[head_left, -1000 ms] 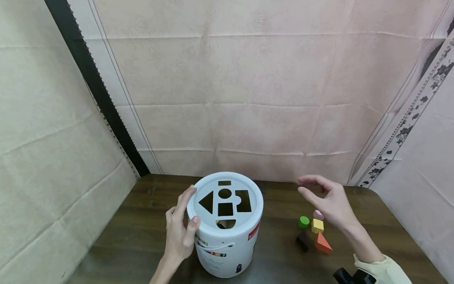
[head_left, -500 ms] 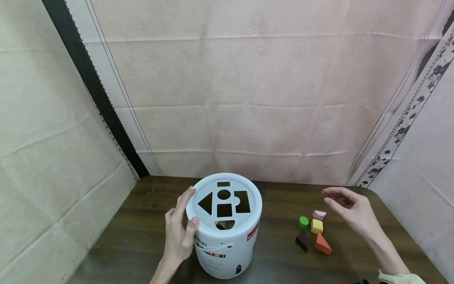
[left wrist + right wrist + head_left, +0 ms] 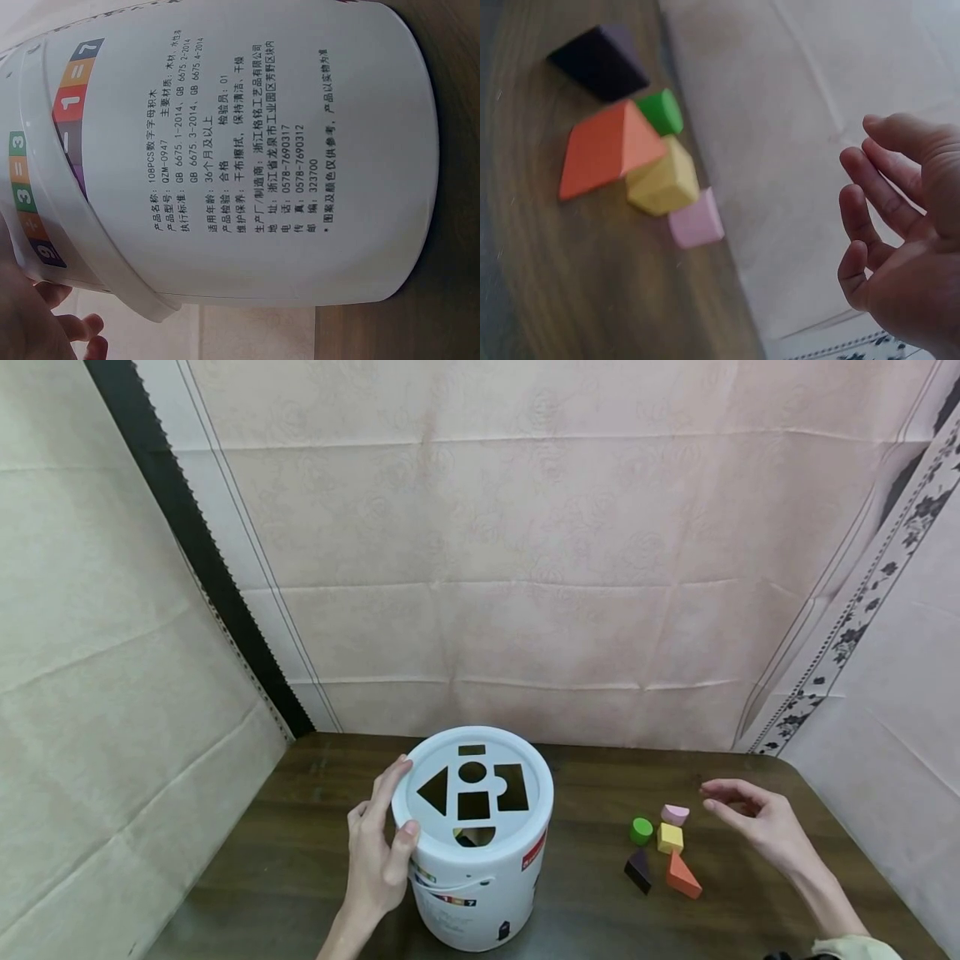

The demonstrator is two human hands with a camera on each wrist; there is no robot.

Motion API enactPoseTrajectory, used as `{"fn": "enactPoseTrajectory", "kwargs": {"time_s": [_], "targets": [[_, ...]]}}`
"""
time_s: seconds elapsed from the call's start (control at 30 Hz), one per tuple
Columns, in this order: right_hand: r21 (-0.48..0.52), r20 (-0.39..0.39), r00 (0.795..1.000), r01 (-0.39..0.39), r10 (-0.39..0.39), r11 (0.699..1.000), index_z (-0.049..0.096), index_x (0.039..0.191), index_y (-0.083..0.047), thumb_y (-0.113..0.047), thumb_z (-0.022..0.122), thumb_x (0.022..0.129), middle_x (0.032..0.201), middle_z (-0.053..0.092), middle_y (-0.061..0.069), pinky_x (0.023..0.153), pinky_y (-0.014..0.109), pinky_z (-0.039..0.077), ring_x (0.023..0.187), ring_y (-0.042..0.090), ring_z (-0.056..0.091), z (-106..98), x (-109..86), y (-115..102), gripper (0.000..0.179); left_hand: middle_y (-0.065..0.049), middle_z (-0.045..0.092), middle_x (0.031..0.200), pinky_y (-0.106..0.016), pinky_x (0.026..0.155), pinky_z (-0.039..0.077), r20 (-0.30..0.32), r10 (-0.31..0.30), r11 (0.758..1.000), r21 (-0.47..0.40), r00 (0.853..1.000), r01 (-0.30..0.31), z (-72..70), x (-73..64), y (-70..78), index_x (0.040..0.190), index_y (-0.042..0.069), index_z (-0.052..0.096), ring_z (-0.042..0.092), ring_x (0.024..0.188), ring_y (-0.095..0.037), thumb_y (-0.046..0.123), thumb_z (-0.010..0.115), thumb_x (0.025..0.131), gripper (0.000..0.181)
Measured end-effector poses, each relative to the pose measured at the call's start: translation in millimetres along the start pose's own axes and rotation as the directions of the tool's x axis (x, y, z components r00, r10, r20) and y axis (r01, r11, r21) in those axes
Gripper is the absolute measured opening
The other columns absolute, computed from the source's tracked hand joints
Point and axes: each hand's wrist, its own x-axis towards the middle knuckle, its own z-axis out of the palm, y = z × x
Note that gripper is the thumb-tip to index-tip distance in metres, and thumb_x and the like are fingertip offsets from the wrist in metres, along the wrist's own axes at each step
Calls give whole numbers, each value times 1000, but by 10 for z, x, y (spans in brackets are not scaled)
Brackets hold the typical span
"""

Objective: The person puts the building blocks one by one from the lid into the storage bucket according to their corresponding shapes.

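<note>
A white bucket (image 3: 510, 885) stands upright on the table, its lid (image 3: 432, 758) cut with holes of several shapes. My left hand (image 3: 372, 856) holds the bucket at its upper left, thumb at the front of the rim and fingers farther back. Right of it lie a green cylinder (image 3: 641, 831), a yellow block (image 3: 670, 838), a pink half-round block (image 3: 674, 814), an orange triangular block (image 3: 682, 877) and a dark block (image 3: 638, 870). To the right of these, apart from them, hovers my right hand (image 3: 768, 831) with loosely curled fingers and nothing in it.
The dark wooden table (image 3: 285, 860) reaches back to a pale cloth wall (image 3: 555, 552). Similar cloth hangs on the left and right. In the left wrist view, printed text and a white handle (image 3: 97, 232) show on the bucket.
My right hand has moved right and lower, away from the blocks, coming into the space beside them. The left hand keeps its hold on the bucket. The blocks stay in place.
</note>
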Motion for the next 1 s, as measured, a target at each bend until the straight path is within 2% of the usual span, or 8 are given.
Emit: {"fn": "enactPoseTrajectory", "kwargs": {"time_s": [0.27,0.43,0.57,0.83,1.0], "targets": [[49,41,999,-26,24,998,61,108,-2,-12,66,82,96,64,4,63,22,45,79,14,60,25,-27,278,28,-7,45,134,-50,78,20,-8,9,1000,4,1000,-9,1,12,4,132,9,45,51,107,-20,50,35,89,60],[82,67,997,-52,47,995,60,109,1,-13,66,82,98,62,15,63,23,46,78,15,60,70,-26,425,31,-7,45,134,-50,78,20,-6,6,1000,1,1000,-6,-1,9,1,132,9,45,51,107,-20,48,36,89,59],[60,80,995,-58,53,996,60,109,0,-16,66,82,98,62,19,63,23,45,79,9,58,116,-10,533,31,-7,45,134,-50,78,20,-4,1,1000,2,1000,-1,-1,4,0,133,9,45,51,107,-20,48,36,89,59],[45,104,992,-69,64,997,60,109,0,-18,67,82,99,62,17,65,22,44,81,10,58,210,46,653,34,-7,46,133,-49,77,20,-15,17,1000,-1,1000,-17,-2,4,1,132,9,46,51,106,-20,50,36,89,60],[40,151,983,-114,107,993,59,111,0,-20,67,82,104,61,16,67,22,44,85,10,57,249,74,714,36,-7,45,134,-49,78,20,-11,21,1000,-5,1000,-21,6,4,-1,132,9,45,50,108,-21,50,36,89,61]]}}
